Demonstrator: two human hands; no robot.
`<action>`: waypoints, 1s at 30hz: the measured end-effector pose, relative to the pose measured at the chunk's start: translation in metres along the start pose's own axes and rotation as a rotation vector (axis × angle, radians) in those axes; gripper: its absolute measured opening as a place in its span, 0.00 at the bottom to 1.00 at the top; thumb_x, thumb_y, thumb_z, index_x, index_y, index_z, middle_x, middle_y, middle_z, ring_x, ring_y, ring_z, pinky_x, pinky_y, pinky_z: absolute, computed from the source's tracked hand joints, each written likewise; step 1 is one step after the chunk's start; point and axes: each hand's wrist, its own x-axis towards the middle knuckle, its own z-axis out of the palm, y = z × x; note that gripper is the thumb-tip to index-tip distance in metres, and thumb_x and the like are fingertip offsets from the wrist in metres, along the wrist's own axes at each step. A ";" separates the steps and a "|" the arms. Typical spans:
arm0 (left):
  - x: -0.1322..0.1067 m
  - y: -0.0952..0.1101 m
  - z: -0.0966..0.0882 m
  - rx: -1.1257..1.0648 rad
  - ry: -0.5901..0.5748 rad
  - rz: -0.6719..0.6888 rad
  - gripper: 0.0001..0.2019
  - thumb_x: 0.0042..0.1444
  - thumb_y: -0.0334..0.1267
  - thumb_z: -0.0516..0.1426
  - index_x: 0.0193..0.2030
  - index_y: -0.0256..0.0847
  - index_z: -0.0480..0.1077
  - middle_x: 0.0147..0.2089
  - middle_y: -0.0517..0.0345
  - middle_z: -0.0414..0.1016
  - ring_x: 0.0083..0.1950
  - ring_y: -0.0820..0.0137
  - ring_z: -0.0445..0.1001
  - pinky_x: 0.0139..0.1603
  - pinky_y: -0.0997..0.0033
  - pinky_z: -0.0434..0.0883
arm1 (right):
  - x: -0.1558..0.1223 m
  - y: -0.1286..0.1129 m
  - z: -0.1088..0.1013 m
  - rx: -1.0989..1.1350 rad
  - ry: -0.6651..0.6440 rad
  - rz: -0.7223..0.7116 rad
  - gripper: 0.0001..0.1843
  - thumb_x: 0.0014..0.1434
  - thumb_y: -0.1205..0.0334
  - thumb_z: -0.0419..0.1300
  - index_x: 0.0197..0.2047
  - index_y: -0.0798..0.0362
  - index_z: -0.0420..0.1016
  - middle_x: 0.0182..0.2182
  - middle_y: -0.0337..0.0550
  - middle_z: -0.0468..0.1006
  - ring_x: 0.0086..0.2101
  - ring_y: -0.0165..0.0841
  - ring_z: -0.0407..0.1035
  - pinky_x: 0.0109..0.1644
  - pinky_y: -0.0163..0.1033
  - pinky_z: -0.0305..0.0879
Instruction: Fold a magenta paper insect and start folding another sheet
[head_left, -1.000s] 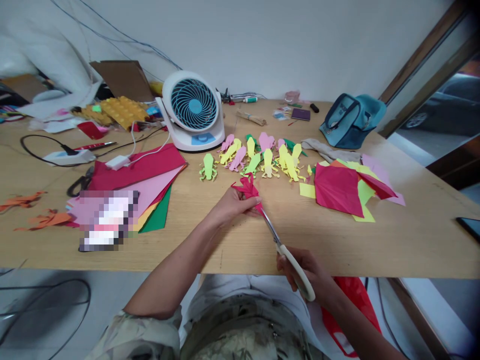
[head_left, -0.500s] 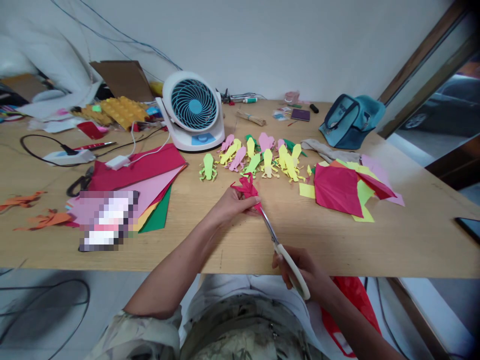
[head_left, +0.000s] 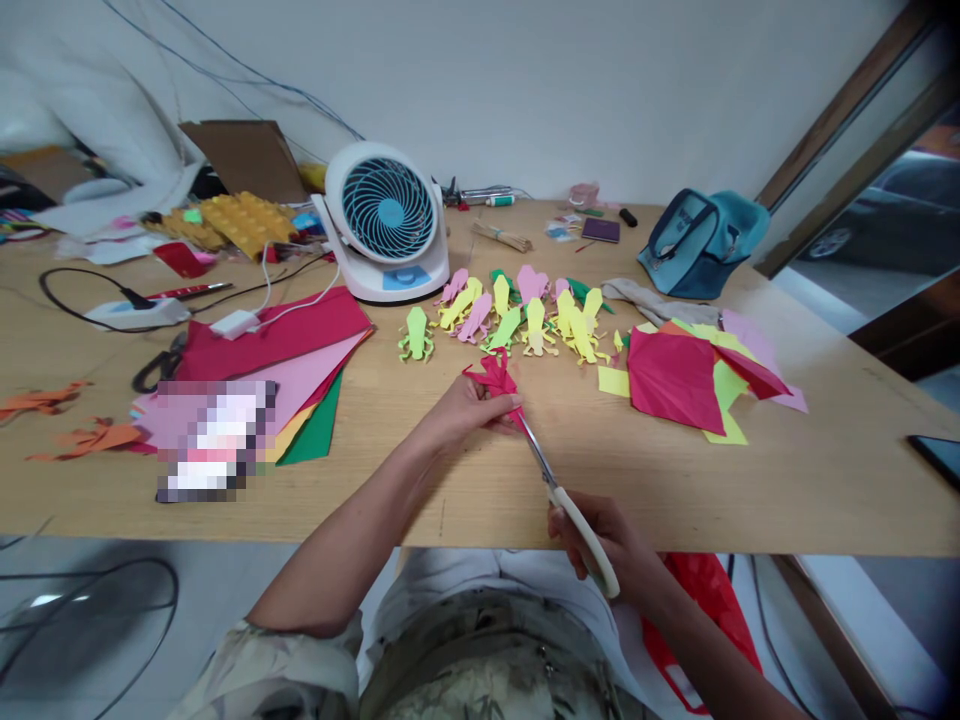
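Note:
Pinched in my left hand (head_left: 474,408) is a red folded paper figure (head_left: 498,374) with thin strips sticking out at its top. My right hand (head_left: 600,535) is wrapped round the white handles of a pair of scissors (head_left: 581,525). The scissor blades point up and left, and their tips meet the lower end of the red paper beside my left thumb. Whether the tips are cutting or only touching, I cannot tell. Beyond my hands stand several folded paper frogs, among them a light green frog (head_left: 417,334) and a yellow frog (head_left: 535,327).
Red paper sheets (head_left: 671,375) lie over coloured ones at the right. At the left are a stack of coloured paper (head_left: 315,430), a blurred-out phone (head_left: 217,440), black-handled scissors (head_left: 159,368) and orange paper figures (head_left: 101,437). A white fan (head_left: 390,220) and a blue bag (head_left: 701,245) stand behind.
Both hands stay almost in place. The red paper figure has shifted very slightly, its top strips a little lower; the scissors keep the same angle.

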 end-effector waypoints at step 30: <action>0.005 -0.008 0.000 -0.028 0.050 -0.023 0.20 0.41 0.51 0.71 0.27 0.35 0.73 0.17 0.66 0.66 0.19 0.80 0.62 0.22 0.78 0.67 | 0.005 0.001 -0.010 -0.119 -0.006 0.004 0.26 0.62 0.37 0.58 0.31 0.54 0.69 0.19 0.33 0.65 0.20 0.27 0.61 0.25 0.34 0.56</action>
